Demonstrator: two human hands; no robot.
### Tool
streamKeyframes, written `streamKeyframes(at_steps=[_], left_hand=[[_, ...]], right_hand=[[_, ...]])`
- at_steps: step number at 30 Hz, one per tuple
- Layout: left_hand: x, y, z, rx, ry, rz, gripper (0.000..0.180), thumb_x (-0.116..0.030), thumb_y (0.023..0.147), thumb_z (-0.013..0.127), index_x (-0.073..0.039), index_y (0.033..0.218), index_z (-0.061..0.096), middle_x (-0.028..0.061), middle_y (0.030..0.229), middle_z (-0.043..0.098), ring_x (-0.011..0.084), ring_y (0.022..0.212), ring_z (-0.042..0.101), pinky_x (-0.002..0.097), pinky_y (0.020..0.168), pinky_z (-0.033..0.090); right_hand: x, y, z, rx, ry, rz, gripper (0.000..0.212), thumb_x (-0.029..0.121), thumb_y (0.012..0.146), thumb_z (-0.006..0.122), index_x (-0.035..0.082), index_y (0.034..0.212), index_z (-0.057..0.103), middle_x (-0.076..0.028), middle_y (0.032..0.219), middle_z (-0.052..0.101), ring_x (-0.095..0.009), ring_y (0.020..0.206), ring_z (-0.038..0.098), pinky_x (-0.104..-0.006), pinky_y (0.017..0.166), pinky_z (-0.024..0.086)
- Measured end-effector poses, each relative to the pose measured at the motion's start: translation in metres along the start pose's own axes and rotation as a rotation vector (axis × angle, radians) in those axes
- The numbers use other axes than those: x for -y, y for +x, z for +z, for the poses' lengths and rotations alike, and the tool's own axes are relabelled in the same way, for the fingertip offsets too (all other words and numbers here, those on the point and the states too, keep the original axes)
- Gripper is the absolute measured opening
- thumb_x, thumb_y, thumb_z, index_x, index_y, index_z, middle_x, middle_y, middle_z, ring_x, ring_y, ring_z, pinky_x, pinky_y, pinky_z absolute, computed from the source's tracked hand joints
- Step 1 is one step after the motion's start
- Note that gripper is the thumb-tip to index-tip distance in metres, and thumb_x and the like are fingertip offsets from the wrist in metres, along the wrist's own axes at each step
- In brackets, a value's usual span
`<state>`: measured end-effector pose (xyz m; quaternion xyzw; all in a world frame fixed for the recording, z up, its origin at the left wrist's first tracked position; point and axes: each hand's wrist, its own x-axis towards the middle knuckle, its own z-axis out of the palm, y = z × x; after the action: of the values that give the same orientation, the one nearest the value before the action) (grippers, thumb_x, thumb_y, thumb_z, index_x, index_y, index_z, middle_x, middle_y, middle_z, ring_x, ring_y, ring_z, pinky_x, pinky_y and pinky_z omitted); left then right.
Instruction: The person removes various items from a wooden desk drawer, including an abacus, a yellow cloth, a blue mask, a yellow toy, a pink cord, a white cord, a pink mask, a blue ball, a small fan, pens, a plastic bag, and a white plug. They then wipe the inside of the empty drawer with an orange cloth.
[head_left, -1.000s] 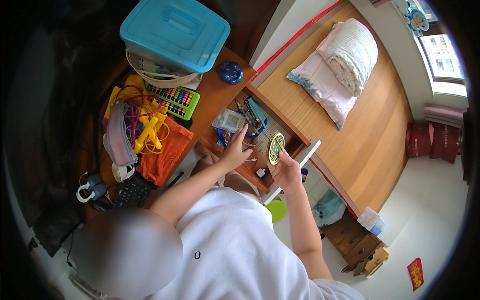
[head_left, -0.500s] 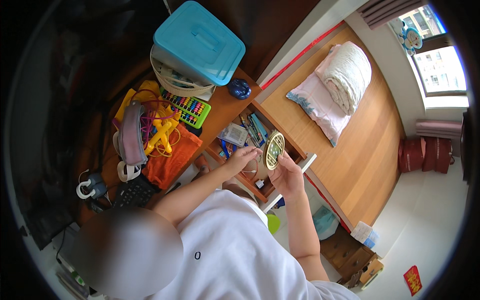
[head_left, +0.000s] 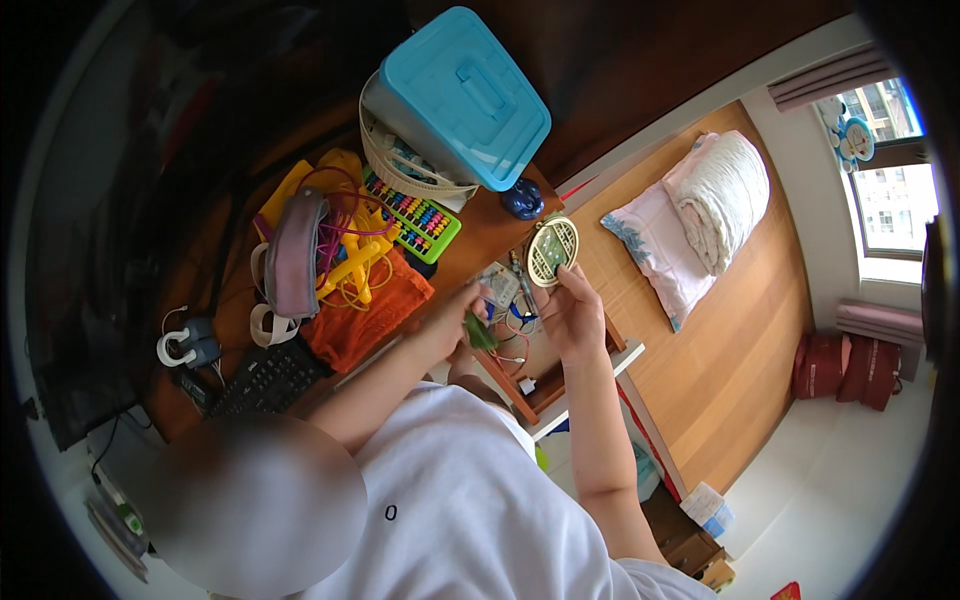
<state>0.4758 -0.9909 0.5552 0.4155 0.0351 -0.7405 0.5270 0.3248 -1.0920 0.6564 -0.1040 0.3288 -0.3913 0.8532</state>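
Observation:
My right hand (head_left: 573,318) is closed on the lower edge of an oval, pale-gold pendant (head_left: 552,252) with a lattice rim and a greenish middle, raised above the open drawer (head_left: 545,400). My left hand (head_left: 448,325) is closed at the drawer's near left side, with a dark green tassel-like piece (head_left: 481,333) hanging from its fingers. Whether this piece is tied to the pendant cannot be made out. Inside the drawer lie a whitish box-like item (head_left: 497,285), pens, thin cables and a small white plug (head_left: 527,385).
On the desk stand a blue-lidded bin (head_left: 475,95) in a woven basket (head_left: 415,178), a green-framed abacus (head_left: 425,225), a dark blue ornament (head_left: 522,199), an orange cloth (head_left: 370,310), a pouch (head_left: 297,255) and a black keyboard (head_left: 270,378). A wooden platform (head_left: 700,400) with bedding (head_left: 725,200) is to the right.
My right hand has lifted the pendant up and away from my left hand. The left hand has drawn back left, and the green piece now shows in it. The view has shifted.

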Motion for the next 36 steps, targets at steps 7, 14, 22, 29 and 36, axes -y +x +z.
streamKeyframes(at_steps=[7,14,22,29,36], left_hand=[[-0.051,0.027,0.006,-0.203,-0.170,0.161,0.018,-0.017,0.090,0.049,-0.008,0.103,0.057,0.0002,0.088,0.058,0.0142,0.086,0.055,0.0310,0.081,0.045],[-0.074,0.038,0.046,-0.235,0.002,0.375,0.029,-0.017,0.090,0.045,-0.006,0.115,0.052,0.0039,0.111,0.056,0.0140,0.104,0.052,0.0286,0.089,0.039],[-0.066,0.062,0.033,-0.245,0.159,0.456,0.045,-0.003,0.085,0.043,-0.003,0.130,0.043,0.0058,0.123,0.052,0.0151,0.111,0.048,0.0268,0.093,0.035],[-0.062,0.057,0.036,-0.268,0.238,0.486,0.046,0.001,0.085,0.039,-0.002,0.131,0.041,0.0059,0.126,0.049,0.0155,0.112,0.047,0.0266,0.094,0.035],[-0.054,0.059,0.023,-0.259,0.158,0.525,0.050,0.002,0.084,0.039,0.001,0.134,0.034,0.0082,0.132,0.043,0.0157,0.119,0.042,0.0271,0.100,0.031]], right_hand=[[-0.019,0.038,-0.004,-0.131,-0.406,-0.049,0.015,0.004,0.088,0.051,0.000,0.102,0.053,-0.007,0.099,0.059,-0.015,0.092,0.058,-0.0294,0.084,0.048],[-0.042,0.091,-0.008,-0.245,-0.993,-0.271,0.012,0.006,0.085,0.054,-0.001,0.096,0.055,-0.005,0.082,0.060,-0.011,0.075,0.054,-0.0246,0.068,0.042],[-0.059,0.134,-0.024,-0.343,-1.327,-0.502,0.020,0.003,0.076,0.057,0.001,0.095,0.052,-0.017,0.088,0.059,-0.033,0.083,0.058,-0.0378,0.074,0.045],[-0.063,0.140,-0.024,-0.306,-1.530,-0.733,0.023,-0.002,0.074,0.059,0.002,0.096,0.053,-0.013,0.097,0.055,-0.027,0.083,0.057,-0.0346,0.072,0.046],[-0.066,0.137,-0.022,-0.342,-1.308,-0.766,0.028,-0.008,0.073,0.056,0.001,0.100,0.056,-0.013,0.097,0.053,-0.027,0.089,0.055,-0.0325,0.076,0.046]])
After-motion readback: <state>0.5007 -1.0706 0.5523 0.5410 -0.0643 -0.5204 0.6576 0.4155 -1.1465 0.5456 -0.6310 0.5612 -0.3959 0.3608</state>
